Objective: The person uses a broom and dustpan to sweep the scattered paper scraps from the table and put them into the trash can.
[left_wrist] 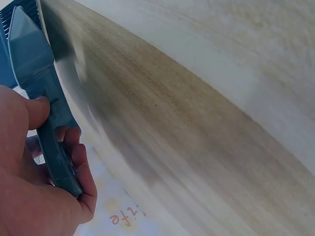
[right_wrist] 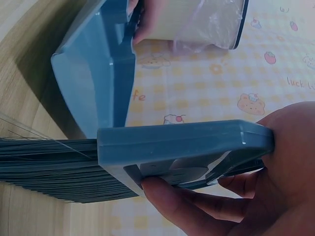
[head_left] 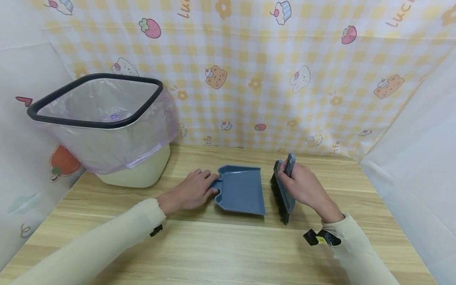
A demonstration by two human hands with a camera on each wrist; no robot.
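Note:
A blue-grey dustpan (head_left: pixel 242 190) lies at the middle of the wooden table, its wide lip facing right. My left hand (head_left: pixel 190 190) grips its handle, and the left wrist view shows fingers curled round that handle (left_wrist: pixel 58 160). Just right of the lip, my right hand (head_left: pixel 307 185) holds a matching hand brush (head_left: pixel 287 198) on its edge, dark bristles turned toward the dustpan. In the right wrist view the thumb and fingers wrap the brush's handle (right_wrist: pixel 192 145), and its long bristles (right_wrist: pixel 59 169) point away from the hand.
A cream bin (head_left: pixel 142 176) with a black rim and a translucent purple liner (head_left: pixel 149 130) stands at the back left. Behind the table (head_left: pixel 213 253) hangs a yellow checked curtain (head_left: pixel 242 107), with white sheets on both sides.

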